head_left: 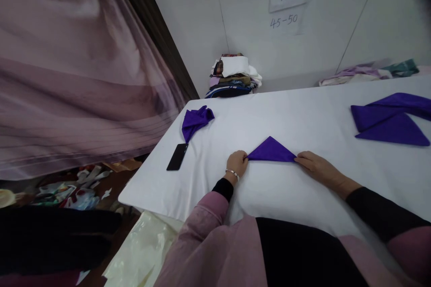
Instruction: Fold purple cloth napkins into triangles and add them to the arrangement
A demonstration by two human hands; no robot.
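Observation:
A purple cloth napkin [271, 151], folded into a triangle, lies on the white-covered table [229, 132] in front of me. Its long edge faces me and its peak points to the wall. At the left corner, my left hand [237, 161], with a bracelet at the wrist, pinches the cloth. The right corner is pinched between the thumb and fingers of my right hand [313, 164]. Another purple napkin [196, 121], bunched into a folded shape, rests on the left part of the table. More purple cloth [392, 121] lies folded at the right.
A black phone [177, 157] lies near the table's left edge. Stacked folded clothes [234, 76] stand against the wall, with more fabric [367, 73] at the back right. A pink curtain [77, 67] hangs at left. Bags and clutter [74, 190] lie on the floor.

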